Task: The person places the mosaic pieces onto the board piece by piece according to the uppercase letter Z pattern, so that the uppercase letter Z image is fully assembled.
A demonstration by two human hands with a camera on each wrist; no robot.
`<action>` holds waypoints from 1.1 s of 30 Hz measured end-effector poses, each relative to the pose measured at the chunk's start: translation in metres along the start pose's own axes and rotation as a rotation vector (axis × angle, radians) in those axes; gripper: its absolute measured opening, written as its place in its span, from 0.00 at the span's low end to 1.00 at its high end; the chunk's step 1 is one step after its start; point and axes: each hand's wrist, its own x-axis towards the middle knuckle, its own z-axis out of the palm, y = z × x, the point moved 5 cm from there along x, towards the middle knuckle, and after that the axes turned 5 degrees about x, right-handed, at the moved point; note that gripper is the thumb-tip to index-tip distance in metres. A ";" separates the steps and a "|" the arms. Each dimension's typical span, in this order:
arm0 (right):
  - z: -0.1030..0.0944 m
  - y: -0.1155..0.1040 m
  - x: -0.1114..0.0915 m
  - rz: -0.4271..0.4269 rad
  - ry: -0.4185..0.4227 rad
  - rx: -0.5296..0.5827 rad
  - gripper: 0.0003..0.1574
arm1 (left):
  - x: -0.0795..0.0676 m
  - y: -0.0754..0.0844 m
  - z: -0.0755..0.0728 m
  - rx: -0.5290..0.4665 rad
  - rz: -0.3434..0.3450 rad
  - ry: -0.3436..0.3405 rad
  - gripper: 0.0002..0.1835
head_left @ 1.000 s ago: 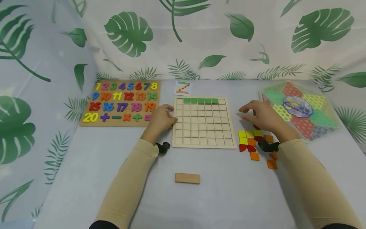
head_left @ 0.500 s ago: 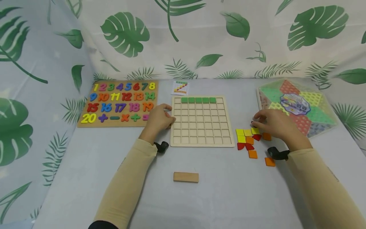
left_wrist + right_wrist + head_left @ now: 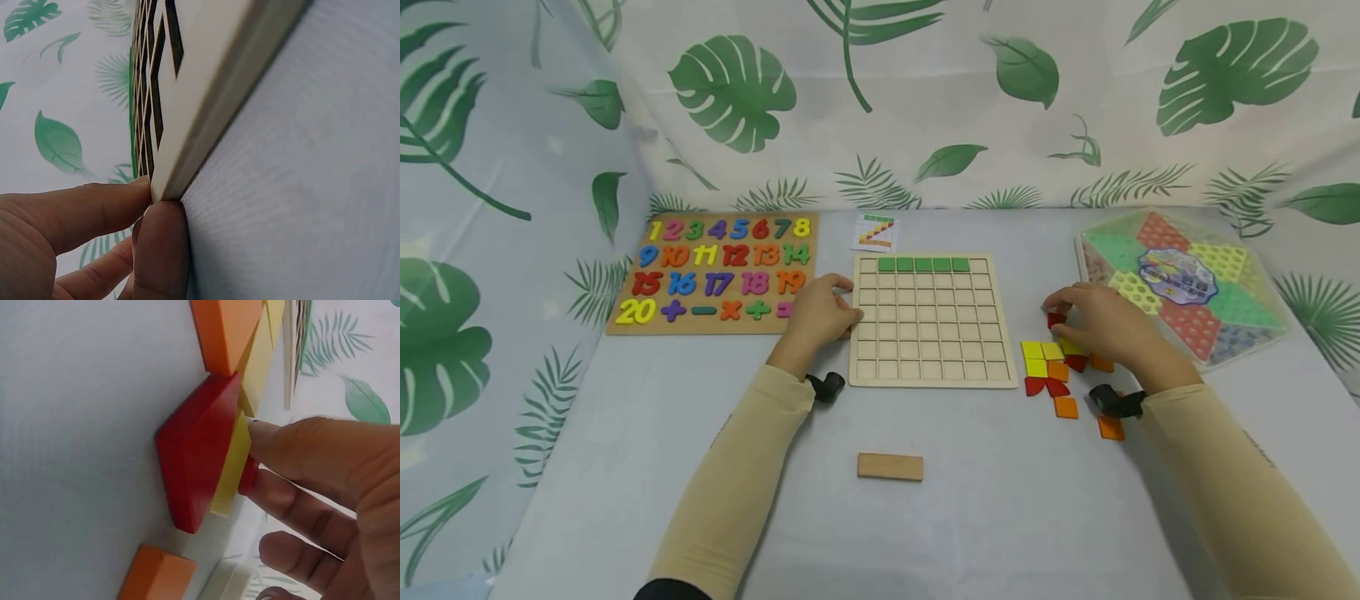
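My left hand pinches the left edge of a wooden grid board; the left wrist view has thumb and fingertip at the board's rim. Green square tiles fill part of its top row. To the board's right, my right hand pinches a red tile by thumb and fingers, its shape mostly hidden. Beneath that hand lie loose yellow tiles, orange tiles and red tiles. Seen close in the right wrist view, another red tile leans by a yellow one.
A number board with coloured numerals lies at the left, partly behind my left hand. The small pattern card is above the grid board. At the right is a clear hexagonal box. Nearer me lies a plain wooden block.
My right hand has come down onto the loose tiles and has taken hold of a red tile, now slightly lifted leftward. My left hand stays at the board's edge.
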 end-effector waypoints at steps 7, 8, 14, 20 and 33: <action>-0.003 0.001 -0.004 0.048 0.037 -0.004 0.26 | 0.001 -0.001 0.000 -0.009 0.003 -0.001 0.25; -0.003 0.002 -0.004 0.055 0.039 -0.003 0.26 | 0.001 0.000 0.000 -0.009 0.004 0.000 0.25; -0.003 -0.001 -0.002 0.054 0.034 -0.017 0.24 | 0.001 0.000 -0.001 -0.009 0.008 0.009 0.25; -0.004 -0.012 0.010 0.030 0.058 -0.016 0.21 | 0.001 -0.002 0.000 -0.003 0.001 -0.001 0.25; 0.001 -0.074 0.068 -0.118 0.050 0.045 0.14 | 0.002 -0.003 -0.001 -0.006 -0.001 -0.005 0.26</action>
